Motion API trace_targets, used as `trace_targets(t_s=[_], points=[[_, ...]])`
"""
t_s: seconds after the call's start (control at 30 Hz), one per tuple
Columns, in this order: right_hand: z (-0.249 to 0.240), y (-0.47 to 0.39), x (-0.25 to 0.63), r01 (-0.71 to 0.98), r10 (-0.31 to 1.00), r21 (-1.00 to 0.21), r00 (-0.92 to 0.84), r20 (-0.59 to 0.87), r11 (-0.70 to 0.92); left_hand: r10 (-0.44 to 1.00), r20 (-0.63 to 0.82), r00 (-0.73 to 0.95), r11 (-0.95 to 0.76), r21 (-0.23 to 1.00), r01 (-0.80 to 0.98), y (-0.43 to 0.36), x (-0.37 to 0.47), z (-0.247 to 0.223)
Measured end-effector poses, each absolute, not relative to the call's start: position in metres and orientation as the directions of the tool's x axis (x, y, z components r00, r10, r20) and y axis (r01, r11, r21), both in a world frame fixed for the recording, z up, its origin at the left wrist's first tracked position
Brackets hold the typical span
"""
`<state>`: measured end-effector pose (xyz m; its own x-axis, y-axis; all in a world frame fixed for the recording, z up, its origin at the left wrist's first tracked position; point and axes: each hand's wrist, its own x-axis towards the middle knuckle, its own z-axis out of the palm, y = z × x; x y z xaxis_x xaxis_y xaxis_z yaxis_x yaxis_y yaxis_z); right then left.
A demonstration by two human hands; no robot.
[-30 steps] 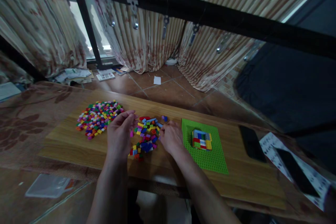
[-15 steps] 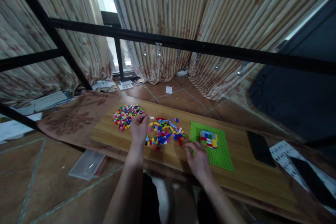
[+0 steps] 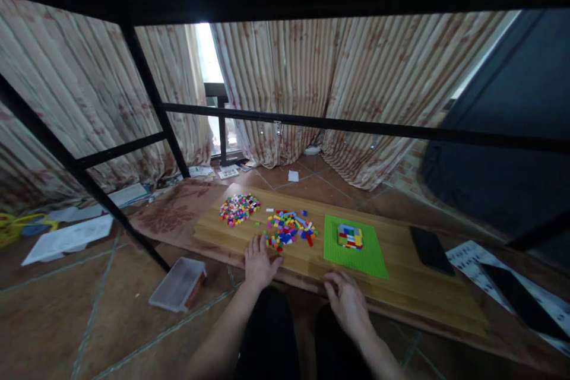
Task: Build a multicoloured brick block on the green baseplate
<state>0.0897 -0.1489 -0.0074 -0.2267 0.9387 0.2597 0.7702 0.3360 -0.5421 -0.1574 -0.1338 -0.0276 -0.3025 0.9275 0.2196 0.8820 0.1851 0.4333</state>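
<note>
Left hand (image 3: 260,264): resting at the near edge of the board (image 3: 414,285), just beside the pile; holding thumb apart from fingers, clamping nothing visible; probably using the edge as a prop.
Right hand (image 3: 341,288): curling at the same edge, near side of the plate; holding thumb and fingertips close, perhaps pinching something too small to tell in this dim, soft view.
Pile (image 3: 289,227): lying loose mid-board, between heap and plate, presumably for easy reach with either hand.
Heap (image 3: 240,209): sitting at the far left, well apart from the pile, likely so as not to mix.
Plate (image 3: 356,264): lying flat, right of the pile, giving a studded base.
Build (image 3: 350,236): standing on the plate, toward its far side, seemingly gripping by its studs.
Slab (image 3: 431,249): lying dark on the right of the board, leaving space around the plate.
Sheet (image 3: 467,249): spreading beyond the slab, lying partly under a second slab (image 3: 525,303).
Tub (image 3: 178,282): sitting on the floor, near left, leaving the board to the bricks.
</note>
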Motion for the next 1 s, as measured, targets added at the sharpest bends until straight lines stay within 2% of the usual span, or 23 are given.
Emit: trace_targets(t_s=[0.47,0.7,0.77,0.87,1.0], points=[[-0.021,-0.041,-0.010,0.764,0.950,-0.566,-0.225,0.216,0.309,0.912,0.247,-0.328,0.222,0.377,0.899,-0.090,-0.150,-0.039],[-0.028,-0.041,0.004,0.704,0.974,-0.673,-0.139,0.180,0.225,0.935,0.249,-0.254,0.147,0.379,0.914,-0.076,-0.155,-0.033],[-0.026,-0.044,0.014,0.594,0.981,-0.782,-0.094,0.167,0.190,0.934,0.278,-0.223,0.107,0.378,0.920,-0.073,-0.156,-0.034],[-0.023,-0.046,0.028,0.343,0.986,-0.925,-0.028,0.163,0.163,0.930,0.326,-0.168,0.033,0.381,0.924,-0.066,-0.157,-0.036],[-0.019,-0.048,0.042,0.215,0.981,-0.959,0.020,0.194,0.185,0.923,0.361,-0.131,-0.025,0.397,0.917,-0.055,-0.154,-0.040]])
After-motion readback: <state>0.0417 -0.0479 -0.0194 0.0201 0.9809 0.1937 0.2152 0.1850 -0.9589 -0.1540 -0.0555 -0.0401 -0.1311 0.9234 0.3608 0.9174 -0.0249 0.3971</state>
